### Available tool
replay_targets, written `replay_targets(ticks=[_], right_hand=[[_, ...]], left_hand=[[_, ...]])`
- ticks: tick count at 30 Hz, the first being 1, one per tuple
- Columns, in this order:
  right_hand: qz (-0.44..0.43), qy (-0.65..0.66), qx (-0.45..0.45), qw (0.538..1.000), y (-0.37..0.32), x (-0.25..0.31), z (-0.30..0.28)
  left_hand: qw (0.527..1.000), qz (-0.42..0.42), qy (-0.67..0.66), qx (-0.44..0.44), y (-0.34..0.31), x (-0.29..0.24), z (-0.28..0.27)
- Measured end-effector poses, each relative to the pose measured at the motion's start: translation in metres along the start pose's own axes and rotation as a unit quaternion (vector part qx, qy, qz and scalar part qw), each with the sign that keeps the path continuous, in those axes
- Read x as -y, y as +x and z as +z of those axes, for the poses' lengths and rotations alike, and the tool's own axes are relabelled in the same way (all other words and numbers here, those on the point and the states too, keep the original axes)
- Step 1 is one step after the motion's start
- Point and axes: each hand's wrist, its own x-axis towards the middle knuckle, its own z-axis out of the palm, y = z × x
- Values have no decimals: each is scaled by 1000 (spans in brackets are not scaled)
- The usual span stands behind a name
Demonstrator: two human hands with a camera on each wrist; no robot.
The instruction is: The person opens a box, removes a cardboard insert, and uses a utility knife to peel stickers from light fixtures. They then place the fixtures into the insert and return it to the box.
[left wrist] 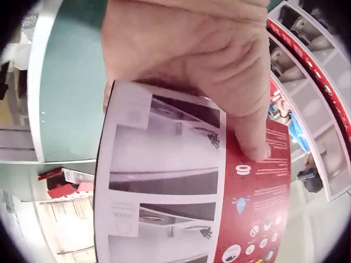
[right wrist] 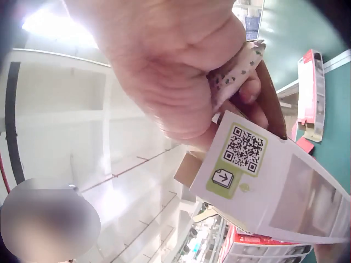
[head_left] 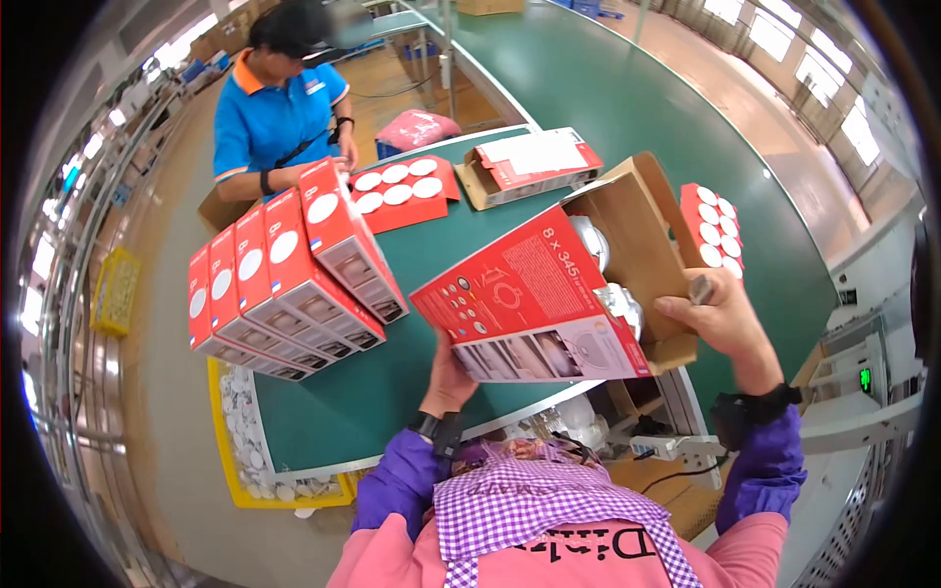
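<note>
A red and white printed carton [head_left: 520, 304] is held tilted over the green table, its brown flaps open toward the right. Silvery rounded pieces [head_left: 619, 306] show inside the opening. At the carton's lower left end my left hand [head_left: 450, 377] grips it, thumb lying on the red face in the left wrist view. My right hand [head_left: 723, 318] grips the open end by the cardboard edge, beside a flap. A whitish, dark-spotted wrap [right wrist: 238, 74] shows among the right hand's fingers in the right wrist view. Part of those fingers is hidden behind the carton.
Several upright red cartons [head_left: 284, 245] stand at the table's left. Red trays with white discs lie at the back [head_left: 397, 186] and right [head_left: 711, 230]. Another open carton [head_left: 534, 167] lies at the back. A person in blue [head_left: 284, 127] works across the table. A yellow crate [head_left: 235, 461] sits lower left.
</note>
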Motion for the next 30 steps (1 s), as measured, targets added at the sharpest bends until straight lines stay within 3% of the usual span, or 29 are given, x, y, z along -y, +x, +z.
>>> replay_targets(ticks=[4, 7, 11, 18, 23, 25, 30], right_hand=[[19, 156, -31, 987, 4, -104, 44], [118, 237, -33, 964, 1, -158, 93], [217, 332, -20, 918, 4, -218, 148], [285, 230, -24, 930, 4, -286, 149], [247, 105, -69, 961, 18, -320, 139], [223, -36, -72, 971, 24, -326, 120], [269, -57, -73, 959, 31, -332, 105]], left_hand=[[978, 29, 176, -110, -16, -35, -11], [934, 31, 302, -191, -32, -46, -58], [905, -26, 356, -230, -55, -68, -75], [902, -33, 332, -273, -87, -114, -98], [897, -19, 343, -278, -76, -94, -83], [898, -37, 352, -261, -73, -78, -74], [900, -22, 343, -268, -73, -60, -65]])
